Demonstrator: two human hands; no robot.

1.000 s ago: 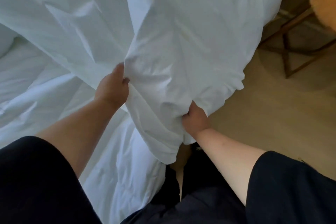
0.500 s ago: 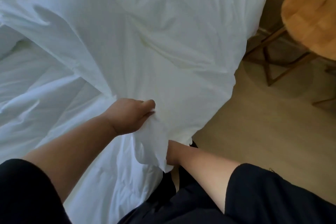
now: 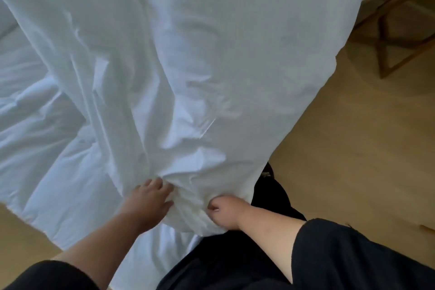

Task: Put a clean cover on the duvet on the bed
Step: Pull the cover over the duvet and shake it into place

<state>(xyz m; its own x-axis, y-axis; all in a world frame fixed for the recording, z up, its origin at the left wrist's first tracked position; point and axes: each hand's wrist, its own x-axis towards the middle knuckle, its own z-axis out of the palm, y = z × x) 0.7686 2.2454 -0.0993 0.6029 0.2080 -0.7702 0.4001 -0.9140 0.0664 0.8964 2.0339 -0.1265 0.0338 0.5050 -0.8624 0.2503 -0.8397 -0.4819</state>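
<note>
Hanging down over the side of the bed (image 3: 35, 125), the white cover (image 3: 211, 66) is held at its low edge. A bunch of cloth is gripped tight in the right hand (image 3: 226, 213). The cover is touched by the left hand (image 3: 148, 200), its fingers spread. A wooden stool (image 3: 395, 37) is seen nearby.

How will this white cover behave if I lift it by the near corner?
The white cover will probably flop and drape, judging by its deep folds. It looks thin, so likely light. It bunches where the right hand grips it, so it may slide off unevenly.
</note>
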